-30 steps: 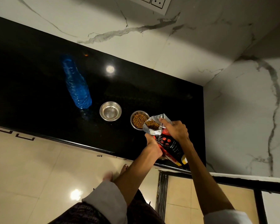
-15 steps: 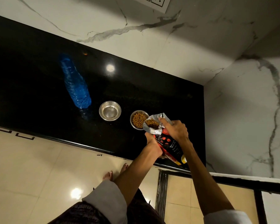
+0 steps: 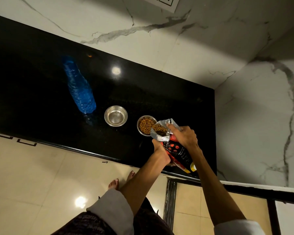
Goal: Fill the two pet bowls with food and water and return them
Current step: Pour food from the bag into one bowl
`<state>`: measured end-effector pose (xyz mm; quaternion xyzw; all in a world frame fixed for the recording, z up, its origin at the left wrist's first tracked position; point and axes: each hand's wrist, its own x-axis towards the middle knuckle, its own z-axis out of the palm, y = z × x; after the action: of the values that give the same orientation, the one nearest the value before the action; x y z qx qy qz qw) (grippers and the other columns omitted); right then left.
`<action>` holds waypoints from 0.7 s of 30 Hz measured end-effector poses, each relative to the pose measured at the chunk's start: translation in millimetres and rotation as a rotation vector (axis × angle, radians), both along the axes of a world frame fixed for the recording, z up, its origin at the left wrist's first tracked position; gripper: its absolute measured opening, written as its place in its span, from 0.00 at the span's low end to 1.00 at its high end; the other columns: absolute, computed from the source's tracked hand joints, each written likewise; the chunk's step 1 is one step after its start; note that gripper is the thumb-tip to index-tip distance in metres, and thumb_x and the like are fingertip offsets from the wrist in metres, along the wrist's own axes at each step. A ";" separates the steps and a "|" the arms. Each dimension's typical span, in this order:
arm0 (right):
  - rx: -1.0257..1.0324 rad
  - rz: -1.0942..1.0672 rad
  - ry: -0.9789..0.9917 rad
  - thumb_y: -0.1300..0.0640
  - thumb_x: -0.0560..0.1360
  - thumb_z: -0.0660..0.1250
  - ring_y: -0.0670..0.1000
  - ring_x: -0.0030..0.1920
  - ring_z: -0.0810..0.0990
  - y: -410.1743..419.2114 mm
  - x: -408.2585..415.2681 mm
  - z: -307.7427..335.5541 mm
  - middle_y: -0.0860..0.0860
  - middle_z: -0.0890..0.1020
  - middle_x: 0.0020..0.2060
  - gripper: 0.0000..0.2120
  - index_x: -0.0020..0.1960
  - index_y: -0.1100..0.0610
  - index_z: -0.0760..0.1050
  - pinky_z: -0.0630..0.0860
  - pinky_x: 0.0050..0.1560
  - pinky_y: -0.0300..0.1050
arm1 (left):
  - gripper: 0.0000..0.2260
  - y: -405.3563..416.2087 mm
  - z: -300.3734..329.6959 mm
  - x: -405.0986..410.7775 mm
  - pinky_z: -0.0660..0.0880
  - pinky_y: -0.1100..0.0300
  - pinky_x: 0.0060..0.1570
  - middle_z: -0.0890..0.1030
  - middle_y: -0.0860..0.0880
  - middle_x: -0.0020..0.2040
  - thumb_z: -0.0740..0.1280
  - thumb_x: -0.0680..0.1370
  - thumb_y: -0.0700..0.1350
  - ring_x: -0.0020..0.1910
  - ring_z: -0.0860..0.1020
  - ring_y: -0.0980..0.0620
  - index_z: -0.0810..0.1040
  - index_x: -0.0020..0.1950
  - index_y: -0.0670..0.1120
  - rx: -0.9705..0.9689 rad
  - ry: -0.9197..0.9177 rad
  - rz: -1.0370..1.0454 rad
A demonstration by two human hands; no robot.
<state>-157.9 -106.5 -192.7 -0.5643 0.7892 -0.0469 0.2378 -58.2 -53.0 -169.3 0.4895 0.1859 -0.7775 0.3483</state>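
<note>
Water bottle: blue, standing on the black counter at the far left, well apart from the pour; untouched, its job comes later.
Empty bowl: steel, dry, just right of the bottle; keep stray kibble out of it.
Food bowl: beside the empty one, already holding a good heap of kibble; judged close to full, so ease off the tilt now.
Food bag: tipped, its foil mouth over the bowl's right rim; keep the mouth low and over the bowl's middle.
Left hand: grasps the bag's lower side, steadying it.
Right hand: grips the bag near its mouth; it should level the bag slowly to stop the flow.
</note>
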 end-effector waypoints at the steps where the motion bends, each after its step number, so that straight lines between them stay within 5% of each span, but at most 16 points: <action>1: 0.012 -0.001 -0.002 0.27 0.76 0.63 0.57 0.53 0.82 -1.0 0.1 -0.2 0.52 0.83 0.47 0.29 0.52 0.52 0.84 0.77 0.59 0.52 | 0.41 0.9 0.0 -0.2 0.70 0.36 0.69 0.81 0.36 0.64 0.46 0.79 0.73 0.66 0.77 0.36 0.80 0.66 0.42 0.014 0.009 -0.014; 7: -0.015 0.005 0.011 0.26 0.76 0.63 0.58 0.56 0.81 -0.8 0.0 -0.4 0.53 0.83 0.52 0.30 0.57 0.51 0.83 0.75 0.57 0.51 | 0.42 0.0 -2.8 -0.7 0.69 0.36 0.71 0.82 0.38 0.64 0.47 0.78 0.75 0.65 0.78 0.36 0.82 0.65 0.43 0.024 -0.006 -0.022; 11: -0.009 0.006 0.000 0.26 0.75 0.62 0.59 0.55 0.82 -1.1 -1.4 -3.5 0.54 0.84 0.50 0.28 0.52 0.50 0.83 0.77 0.57 0.52 | 0.43 1.6 -4.2 -2.0 0.69 0.35 0.69 0.82 0.38 0.60 0.47 0.77 0.76 0.65 0.77 0.36 0.82 0.62 0.42 0.030 0.001 -0.030; 21: 0.015 0.003 0.002 0.20 0.70 0.58 0.61 0.60 0.81 3.2 0.8 -7.2 0.55 0.85 0.58 0.38 0.58 0.48 0.84 0.74 0.59 0.53 | 0.46 5.2 -7.4 0.0 0.65 0.33 0.72 0.81 0.37 0.64 0.49 0.73 0.79 0.67 0.76 0.34 0.81 0.65 0.43 0.053 0.026 -0.028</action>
<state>-157.1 -103.3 -199.9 -0.5637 0.7889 -0.0399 0.2414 -58.2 -47.7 -176.7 0.4910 0.2042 -0.7833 0.3220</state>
